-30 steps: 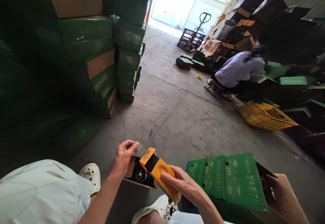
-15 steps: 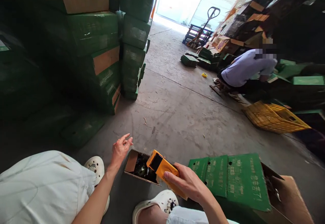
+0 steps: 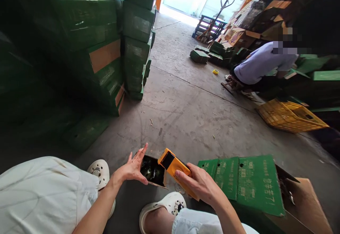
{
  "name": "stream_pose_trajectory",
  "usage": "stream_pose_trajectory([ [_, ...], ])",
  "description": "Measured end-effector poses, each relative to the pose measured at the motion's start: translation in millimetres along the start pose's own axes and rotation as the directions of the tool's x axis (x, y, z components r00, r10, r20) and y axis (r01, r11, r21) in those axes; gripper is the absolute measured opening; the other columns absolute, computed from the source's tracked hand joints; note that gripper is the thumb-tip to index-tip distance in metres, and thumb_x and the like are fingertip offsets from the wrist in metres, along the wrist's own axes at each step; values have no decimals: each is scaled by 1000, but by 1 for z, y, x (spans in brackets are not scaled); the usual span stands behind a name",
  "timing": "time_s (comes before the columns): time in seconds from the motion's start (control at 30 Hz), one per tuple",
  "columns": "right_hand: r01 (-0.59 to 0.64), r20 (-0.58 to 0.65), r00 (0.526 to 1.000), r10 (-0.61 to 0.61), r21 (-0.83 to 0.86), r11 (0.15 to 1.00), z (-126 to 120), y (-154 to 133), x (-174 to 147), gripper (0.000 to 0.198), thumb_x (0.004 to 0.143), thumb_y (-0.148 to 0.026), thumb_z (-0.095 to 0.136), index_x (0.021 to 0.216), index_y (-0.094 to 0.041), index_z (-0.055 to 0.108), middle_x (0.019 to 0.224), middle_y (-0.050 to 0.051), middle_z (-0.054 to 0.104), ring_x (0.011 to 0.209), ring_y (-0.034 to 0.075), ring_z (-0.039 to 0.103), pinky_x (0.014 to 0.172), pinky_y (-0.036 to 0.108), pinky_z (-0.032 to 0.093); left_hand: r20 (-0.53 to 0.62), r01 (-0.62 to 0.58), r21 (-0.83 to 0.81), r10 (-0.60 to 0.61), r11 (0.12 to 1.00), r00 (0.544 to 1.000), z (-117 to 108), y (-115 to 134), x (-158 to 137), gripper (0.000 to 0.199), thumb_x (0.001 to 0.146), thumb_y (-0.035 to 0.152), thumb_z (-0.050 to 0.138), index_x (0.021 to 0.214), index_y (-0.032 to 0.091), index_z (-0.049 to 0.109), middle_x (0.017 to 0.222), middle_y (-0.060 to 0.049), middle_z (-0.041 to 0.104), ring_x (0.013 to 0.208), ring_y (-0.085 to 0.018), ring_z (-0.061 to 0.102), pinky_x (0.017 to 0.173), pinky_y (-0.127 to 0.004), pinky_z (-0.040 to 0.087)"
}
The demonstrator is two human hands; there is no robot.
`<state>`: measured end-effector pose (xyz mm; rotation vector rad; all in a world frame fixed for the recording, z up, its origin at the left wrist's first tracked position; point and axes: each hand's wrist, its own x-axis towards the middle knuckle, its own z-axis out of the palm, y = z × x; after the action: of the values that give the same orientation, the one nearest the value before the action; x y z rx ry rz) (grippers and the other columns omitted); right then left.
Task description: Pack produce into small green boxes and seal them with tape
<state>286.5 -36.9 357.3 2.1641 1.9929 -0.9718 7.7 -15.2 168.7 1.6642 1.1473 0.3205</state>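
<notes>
My left hand (image 3: 134,168) is at the left end of a small open box (image 3: 159,185) on the floor, thumb and fingers spread. I cannot tell whether it touches the box. Dark, shiny items (image 3: 152,171) lie inside, partly in clear wrap; their kind is unclear. My right hand (image 3: 198,182) is closed around an orange handheld device (image 3: 177,172) with a black panel near its far end. The device is tilted over the right end of the box. Its exact kind does not show.
Green cartons (image 3: 249,181) stand beside my right hand, one open at its end. Tall carton stacks (image 3: 87,21) rise at the left. A yellow crate (image 3: 289,117) and a seated person (image 3: 262,66) are at the right. A pallet jack (image 3: 216,16) stands far back.
My left hand has moved right and down to the small box, its fingers spreading wider and covering the box's left end. The orange device has stayed in my right hand. The view has shifted slightly.
</notes>
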Motion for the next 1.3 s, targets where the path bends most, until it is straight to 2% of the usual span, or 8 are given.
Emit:
stream_pose_trajectory([
  [0.17,-11,107,994,17,-49,999,5,-12,-4,43,95,-60,54,77,-21,61,77,5,71,65,17,58,57,28,28,-14,30,203,-28,979,1000,10,-7,0,136,64,22,81,168,33,-5,175,-14,18,161,-37,15,124,-65,-7],
  [0.4,-51,121,991,61,-86,995,10,-20,-6,41,97,-58,52,82,-20,59,84,7,71,69,18,59,58,28,27,-180,9,193,26,981,983,22,-33,10,120,69,8,54,168,32,-9,165,-10,39,148,-29,40,124,-54,23],
  [0.5,-55,73,996,58,-46,997,17,-17,-2,40,97,-58,53,81,-21,54,82,5,69,70,18,58,59,27,28,-376,-129,36,133,991,917,28,-41,19,113,74,3,44,168,35,-10,157,-9,45,126,-20,58,113,-42,43],
  [0.6,-32,46,998,30,40,999,28,-14,7,40,89,-59,64,82,-23,49,80,0,64,70,16,54,59,25,29,-554,-169,23,153,985,818,24,-41,27,109,75,1,43,168,35,-3,155,-9,45,123,-20,59,110,-40,47],
  [0.73,-4,33,999,2,40,999,39,-13,25,34,82,-46,74,85,-23,48,76,-4,59,69,14,51,59,24,27,-693,-75,61,96,995,714,1,-40,35,108,73,-2,44,169,30,6,141,-7,60,131,-24,52,120,-46,37],
  [0.87,73,141,987,-84,75,994,40,-15,37,46,88,-65,63,80,-20,54,74,-1,58,67,14,49,56,25,27,-756,16,-53,-50,998,653,-13,-48,39,105,71,-2,44,168,24,17,132,-7,68,126,-23,56,117,-41,41],
  [1.17,-79,271,962,-15,336,939,4,-28,67,61,75,-77,70,84,-18,59,70,0,60,61,15,58,48,22,37,-569,153,-416,-388,897,725,14,-81,42,84,75,7,45,159,15,39,141,-12,65,135,-23,58,120,-40,41],
  [1.3,-135,293,956,5,425,895,-9,-28,87,65,71,-82,70,80,-20,54,67,0,60,56,15,60,47,23,42,-296,92,-263,-171,960,940,17,-81,28,85,70,12,57,154,21,48,163,-10,46,155,-28,34,129,-45,25],
])
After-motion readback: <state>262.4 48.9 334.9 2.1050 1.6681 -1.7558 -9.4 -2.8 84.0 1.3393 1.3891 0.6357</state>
